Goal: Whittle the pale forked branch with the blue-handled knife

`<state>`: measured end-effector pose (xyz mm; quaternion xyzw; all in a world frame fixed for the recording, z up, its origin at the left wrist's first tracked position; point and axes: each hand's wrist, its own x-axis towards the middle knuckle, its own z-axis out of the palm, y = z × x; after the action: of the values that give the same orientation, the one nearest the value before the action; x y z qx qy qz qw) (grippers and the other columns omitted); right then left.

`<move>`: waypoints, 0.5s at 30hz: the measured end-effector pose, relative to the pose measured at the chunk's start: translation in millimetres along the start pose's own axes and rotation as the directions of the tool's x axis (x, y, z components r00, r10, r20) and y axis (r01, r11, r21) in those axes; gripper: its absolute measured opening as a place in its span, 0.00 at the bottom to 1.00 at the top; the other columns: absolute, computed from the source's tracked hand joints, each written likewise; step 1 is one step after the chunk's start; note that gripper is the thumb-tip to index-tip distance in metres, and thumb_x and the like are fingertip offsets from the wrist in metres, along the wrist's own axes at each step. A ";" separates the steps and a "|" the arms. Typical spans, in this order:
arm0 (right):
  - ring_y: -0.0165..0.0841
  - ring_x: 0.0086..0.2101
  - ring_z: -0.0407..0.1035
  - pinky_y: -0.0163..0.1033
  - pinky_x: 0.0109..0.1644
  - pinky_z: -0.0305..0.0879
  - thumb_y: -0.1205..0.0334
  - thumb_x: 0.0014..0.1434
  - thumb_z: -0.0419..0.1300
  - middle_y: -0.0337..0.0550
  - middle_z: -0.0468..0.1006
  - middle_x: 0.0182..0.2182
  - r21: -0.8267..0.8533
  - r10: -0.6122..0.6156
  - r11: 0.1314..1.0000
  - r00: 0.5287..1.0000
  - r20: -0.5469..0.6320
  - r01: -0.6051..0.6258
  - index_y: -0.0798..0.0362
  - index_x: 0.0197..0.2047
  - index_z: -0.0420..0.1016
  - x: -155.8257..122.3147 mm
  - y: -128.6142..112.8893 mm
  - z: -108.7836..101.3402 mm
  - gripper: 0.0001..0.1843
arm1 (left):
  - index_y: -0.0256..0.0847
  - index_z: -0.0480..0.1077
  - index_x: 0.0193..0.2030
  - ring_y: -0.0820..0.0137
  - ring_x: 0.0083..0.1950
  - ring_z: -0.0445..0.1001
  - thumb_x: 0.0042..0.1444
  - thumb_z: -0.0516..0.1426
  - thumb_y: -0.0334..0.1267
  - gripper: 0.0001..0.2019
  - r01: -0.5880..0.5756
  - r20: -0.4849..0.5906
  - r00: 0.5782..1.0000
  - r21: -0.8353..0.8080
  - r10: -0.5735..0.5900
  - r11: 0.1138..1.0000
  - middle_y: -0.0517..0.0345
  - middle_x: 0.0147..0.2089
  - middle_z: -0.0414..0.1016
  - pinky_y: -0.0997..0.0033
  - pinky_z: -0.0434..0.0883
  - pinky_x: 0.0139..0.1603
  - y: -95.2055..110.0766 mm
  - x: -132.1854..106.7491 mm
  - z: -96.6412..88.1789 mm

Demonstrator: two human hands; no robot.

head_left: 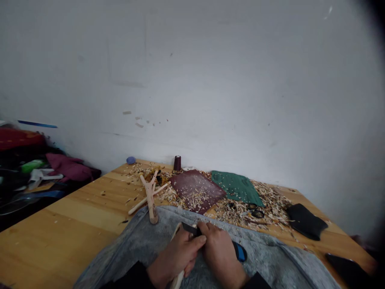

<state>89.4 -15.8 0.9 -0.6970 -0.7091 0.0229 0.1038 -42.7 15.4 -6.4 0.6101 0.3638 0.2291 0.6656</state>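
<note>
My left hand [178, 252] is closed around a pale piece of wood [178, 280], whose ends show above and below the fingers. My right hand [219, 251] grips the black and blue handle of a knife [240, 252]. The dark blade points left and lies against or just over the top of the wood; the exact contact is hidden. My left thumb reaches across to the right hand, near the blade's base. Both hands are over a grey cloth [261, 251]. Ahead and to the left, a Y-shaped peeled wooden fork [149, 196] lies partly on the cloth's edge.
Wood shavings [275, 200] cover the table's far side around maroon sandpaper-like [192, 188] and green [236, 186] sheets. Scissors [257, 213], a dark thread spool [177, 163], a black flat object [306, 220] and a phone-like slab [347, 269] also lie there. A wall stands behind.
</note>
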 end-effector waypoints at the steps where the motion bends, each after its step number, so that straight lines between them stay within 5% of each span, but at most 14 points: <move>1: 0.35 0.39 0.73 0.34 0.40 0.62 0.72 0.61 0.49 0.45 0.78 0.38 -0.004 0.008 1.000 1.000 -0.005 -0.008 0.50 0.46 0.72 0.0 -0.6 0.2 0.15 | 0.45 0.56 0.30 0.80 0.12 0.50 0.56 0.52 0.50 0.13 0.009 -0.022 1.000 -0.005 -0.009 1.000 0.74 0.14 0.50 0.77 0.51 0.14 -0.2 0.3 0.3; 15: 0.37 0.38 0.75 0.36 0.37 0.64 0.74 0.61 0.47 0.49 0.79 0.39 -0.035 0.096 0.995 0.995 0.036 -0.094 0.53 0.48 0.71 2.3 -3.9 -3.9 0.17 | 0.47 0.52 0.27 0.79 0.09 0.49 0.56 0.48 0.60 0.20 0.088 -0.162 0.984 0.049 -0.079 0.995 0.75 0.11 0.50 0.75 0.50 0.11 -9.6 12.5 9.2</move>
<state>86.3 -14.1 5.7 -0.7310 -0.6773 0.0292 0.0776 -29.1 17.4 -18.5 0.5922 0.4477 0.2388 0.6260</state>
